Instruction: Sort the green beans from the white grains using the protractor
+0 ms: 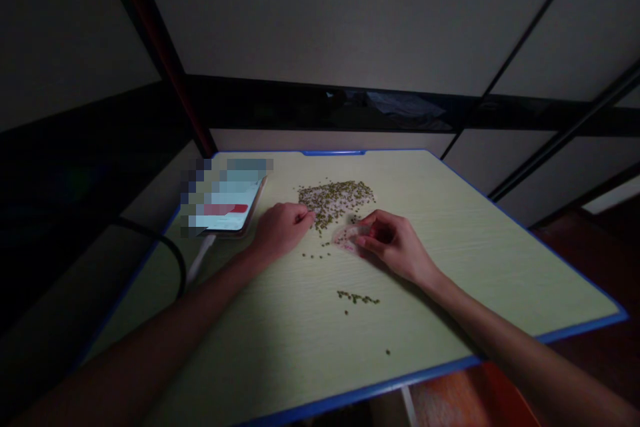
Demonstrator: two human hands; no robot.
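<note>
A pile of small dark green beans or beads (340,197) is spread on the pale table (450,213), with pinkish bits of surface showing among them. My left hand (283,230) rests at the pile's left edge, its fingers pinched together; whatever they hold, if anything, is hidden. Between the thumb and fingers of my right hand (397,243) is the edge of a see-through plastic piece with pink marks (344,239), low over the table just below the pile. Several loose green grains (357,297) lie in a short row nearer to me.
At the left a lit phone or tablet (227,203), partly blurred out, lies with a white cable (201,259) plugged in. A black cable (173,247) hangs over the left edge. Blue trim (430,370) borders the table; pale panels (325,20) stand behind. Something orange (465,397) is below the front edge.
</note>
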